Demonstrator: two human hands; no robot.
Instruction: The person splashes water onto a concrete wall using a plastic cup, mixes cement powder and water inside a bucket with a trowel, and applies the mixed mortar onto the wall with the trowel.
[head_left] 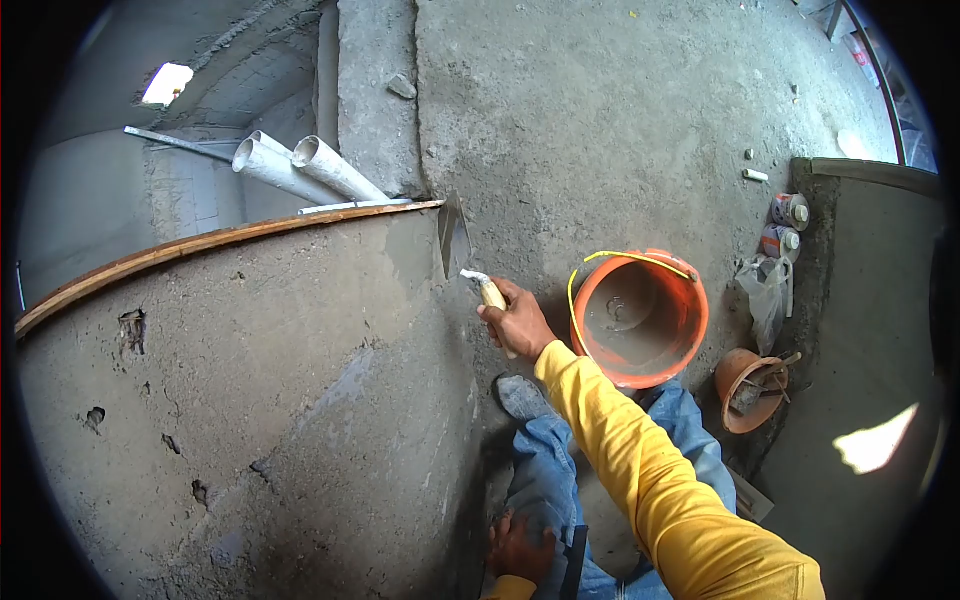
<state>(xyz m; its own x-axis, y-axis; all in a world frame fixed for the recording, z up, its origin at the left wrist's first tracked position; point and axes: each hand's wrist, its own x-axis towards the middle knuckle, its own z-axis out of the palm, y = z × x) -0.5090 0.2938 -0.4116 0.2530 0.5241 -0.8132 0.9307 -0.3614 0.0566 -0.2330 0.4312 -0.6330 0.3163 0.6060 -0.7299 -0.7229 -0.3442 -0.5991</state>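
My right hand [520, 320], at the end of a yellow sleeve, is closed around the wooden handle of a trowel [455, 240]. The metal blade points away from me, at the wall's far end by the wood strip. Wet-looking grey mortar darkens that part of the concrete wall [300, 340]. Low in the view, my left hand [521, 548] rests against my jeans, its fingers laid out and partly in shadow. To the right of my right hand stands an orange bucket [697, 330] with a yellow handle and grey mortar inside.
White pipes [285, 170] lie beyond the wood strip [220, 236] on the wall. At right are two cans [785, 225], a plastic bag [768, 300] and a small orange pail [735, 385] holding tools. My shoe [522, 397] is close to the wall.
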